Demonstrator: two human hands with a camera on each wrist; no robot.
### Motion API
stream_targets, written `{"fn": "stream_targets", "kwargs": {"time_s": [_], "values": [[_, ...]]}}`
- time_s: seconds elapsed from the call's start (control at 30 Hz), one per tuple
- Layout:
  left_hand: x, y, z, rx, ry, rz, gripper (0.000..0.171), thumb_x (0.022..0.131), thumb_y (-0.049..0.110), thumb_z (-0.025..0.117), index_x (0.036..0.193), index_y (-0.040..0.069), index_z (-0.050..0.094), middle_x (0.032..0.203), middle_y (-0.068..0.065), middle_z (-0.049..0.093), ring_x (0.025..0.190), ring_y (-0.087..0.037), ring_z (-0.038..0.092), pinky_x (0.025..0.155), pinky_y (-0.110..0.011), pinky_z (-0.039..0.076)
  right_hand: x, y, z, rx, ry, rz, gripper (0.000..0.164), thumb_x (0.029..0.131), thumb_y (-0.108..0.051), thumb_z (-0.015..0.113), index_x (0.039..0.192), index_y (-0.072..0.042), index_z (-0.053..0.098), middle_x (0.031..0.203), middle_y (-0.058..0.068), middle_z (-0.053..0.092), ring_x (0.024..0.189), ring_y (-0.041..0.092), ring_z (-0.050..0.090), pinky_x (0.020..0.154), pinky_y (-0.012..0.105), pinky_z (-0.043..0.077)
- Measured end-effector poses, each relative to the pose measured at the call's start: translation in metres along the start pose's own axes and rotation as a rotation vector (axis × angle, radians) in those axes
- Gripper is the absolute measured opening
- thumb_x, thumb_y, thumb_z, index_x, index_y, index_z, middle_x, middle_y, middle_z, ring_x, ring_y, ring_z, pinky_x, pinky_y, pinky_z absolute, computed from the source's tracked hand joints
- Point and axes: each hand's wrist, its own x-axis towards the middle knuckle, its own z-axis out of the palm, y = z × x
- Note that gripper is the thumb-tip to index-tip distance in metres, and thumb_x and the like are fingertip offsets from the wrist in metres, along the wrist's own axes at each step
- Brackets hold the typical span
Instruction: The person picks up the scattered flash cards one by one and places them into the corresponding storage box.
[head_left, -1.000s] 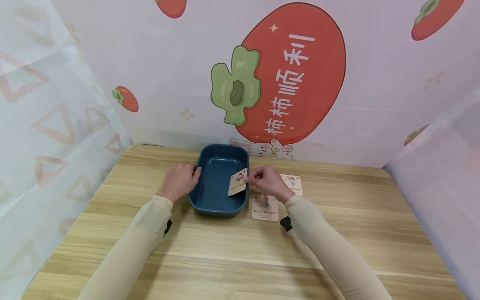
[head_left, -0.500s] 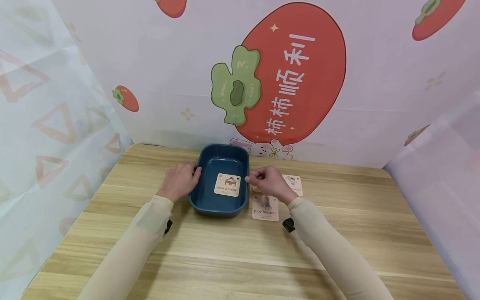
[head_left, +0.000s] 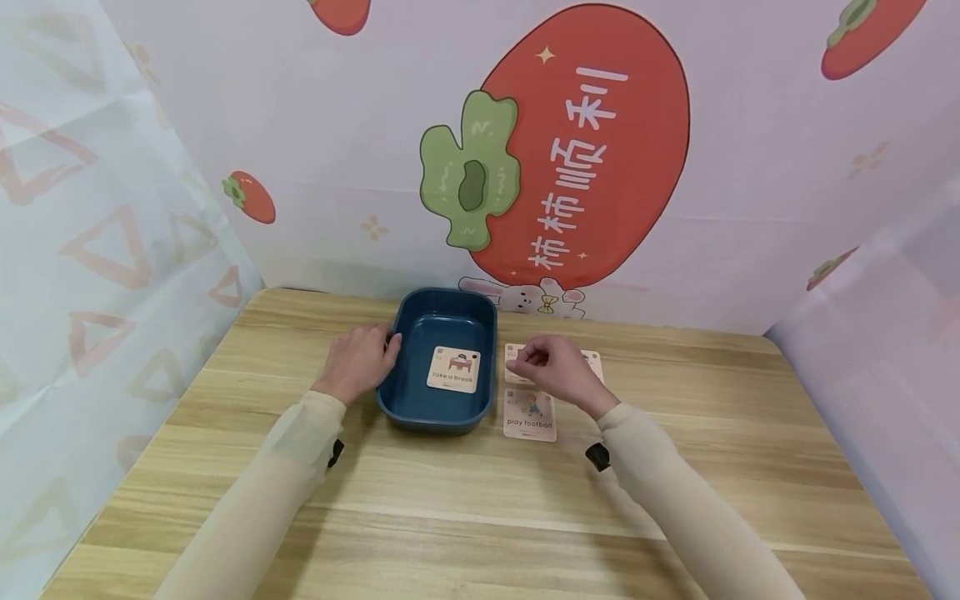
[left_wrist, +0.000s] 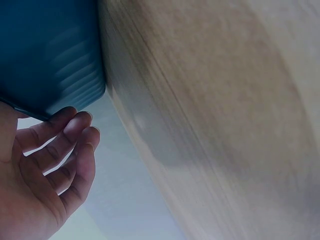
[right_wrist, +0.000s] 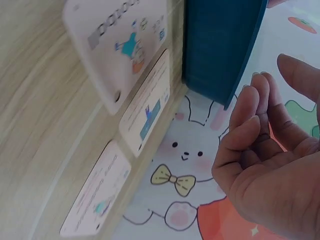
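My left hand (head_left: 360, 358) grips the left rim of a blue plastic tub (head_left: 438, 427), thumb over the edge. In the left wrist view its fingers (left_wrist: 75, 125) curl at the tub's rim. A square "take a break" picture card (head_left: 452, 370) lies flat inside the tub. Just right of the tub, my right hand (head_left: 561, 367) hovers over the cards, holding nothing, with thumb and loosely curled fingers apart in the right wrist view. Below it lies a "play football" card (head_left: 529, 415). Two more cards, a middle one (right_wrist: 147, 107) and a farther one (right_wrist: 97, 192), are partly hidden by the hand in the head view.
A light wooden table (head_left: 450, 517) carries everything. Close behind the tub rises a white backdrop (head_left: 345, 150) printed with a large red persimmon and a rabbit. Patterned cloth (head_left: 112, 250) stands along the left side.
My right hand let the "take a break" card drop from a tilted hold into the tub, where it lies flat. The hand then moved right, above the other cards. My left hand stayed put.
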Motion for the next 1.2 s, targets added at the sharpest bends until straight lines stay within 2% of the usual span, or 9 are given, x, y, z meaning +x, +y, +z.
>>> {"fn": "stream_targets", "kwargs": {"time_s": [0.27,0.47,0.77,0.97,1.2], "values": [[0.0,-0.002,0.0,0.001,0.003,0.004,0.031,0.106,0.026,0.051,0.084,0.007,0.062,0.072,-0.005,0.057,0.061,-0.023,0.054,0.053,-0.037,0.044,-0.012,0.007,-0.006,-0.055,0.017,-0.049,0.013,0.092,-0.021,0.078,0.091,-0.009,0.072,0.081,0.002,0.064,0.073,0.02,0.056,0.066,0.032,0.05],[0.0,-0.001,-0.001,0.003,0.006,0.006,0.031,0.105,0.026,0.052,0.082,0.008,0.061,0.071,-0.005,0.056,0.06,-0.023,0.054,0.053,-0.036,0.043,-0.02,0.015,-0.011,-0.086,0.012,-0.053,0.015,0.091,-0.02,0.079,0.094,-0.007,0.071,0.083,0.003,0.064,0.075,0.02,0.056,0.066,0.031,0.049],[0.0,0.0,-0.001,0.011,0.01,0.008,0.031,0.105,0.027,0.052,0.083,0.007,0.061,0.071,-0.005,0.057,0.06,-0.024,0.054,0.053,-0.037,0.044,-0.03,0.029,-0.013,-0.145,-0.021,-0.045,0.031,0.083,-0.025,0.086,0.1,-0.004,0.07,0.083,0.001,0.062,0.077,0.02,0.054,0.068,0.033,0.047],[0.0,0.0,0.0,0.02,0.01,0.008,0.032,0.105,0.027,0.052,0.082,0.008,0.06,0.071,-0.005,0.057,0.06,-0.024,0.054,0.053,-0.038,0.043,-0.034,0.036,-0.012,-0.152,-0.065,0.007,0.039,0.08,-0.026,0.089,0.105,-0.003,0.069,0.086,0.005,0.061,0.078,0.02,0.052,0.071,0.035,0.045],[-0.001,0.0,0.0,0.019,0.004,0.004,0.032,0.106,0.027,0.051,0.081,0.009,0.06,0.07,-0.005,0.056,0.059,-0.023,0.054,0.052,-0.037,0.043,-0.035,0.045,-0.009,-0.204,-0.095,0.043,0.051,0.074,-0.03,0.093,0.11,-0.003,0.068,0.096,0.006,0.062,0.087,0.022,0.054,0.08,0.037,0.047]]}}
